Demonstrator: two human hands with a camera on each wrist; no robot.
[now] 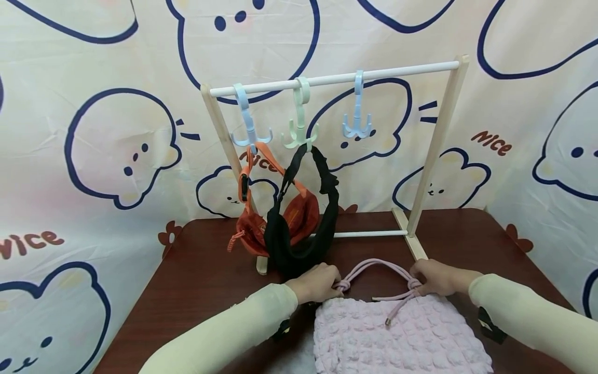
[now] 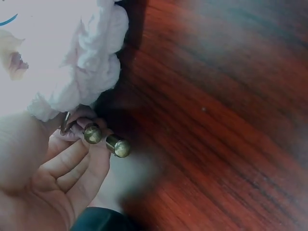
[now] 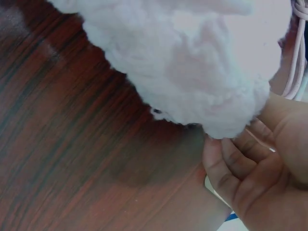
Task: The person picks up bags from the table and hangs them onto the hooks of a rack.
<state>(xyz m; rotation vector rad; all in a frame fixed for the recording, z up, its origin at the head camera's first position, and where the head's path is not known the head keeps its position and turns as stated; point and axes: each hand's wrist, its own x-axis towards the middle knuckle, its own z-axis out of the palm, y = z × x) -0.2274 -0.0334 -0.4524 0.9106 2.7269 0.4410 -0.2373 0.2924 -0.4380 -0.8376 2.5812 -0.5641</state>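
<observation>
A pale pink, puckered fabric bag [image 1: 397,337] lies in the front of the head view, its pink cord handle [image 1: 380,262] arching above the top edge. With curled fingers my left hand [image 1: 315,283] grips the bag's top left corner by the knotted cord. Gold cord tips [image 2: 119,147] stick out past those fingers in the left wrist view. At the opposite top corner my right hand [image 1: 438,278] holds the bag beside the other knot. In the right wrist view its fingers [image 3: 219,168] curl under the fluffy corner, and the thumb's contact is hidden.
Behind the bag stands a wooden rack with a white rod [image 1: 383,74]. An orange bag [image 1: 252,231] hangs from the left blue hook [image 1: 247,122], and a black bag [image 1: 291,254] from the green hook [image 1: 300,117]. Another blue hook [image 1: 358,111] hangs to the right. The tabletop [image 1: 187,291] is dark brown.
</observation>
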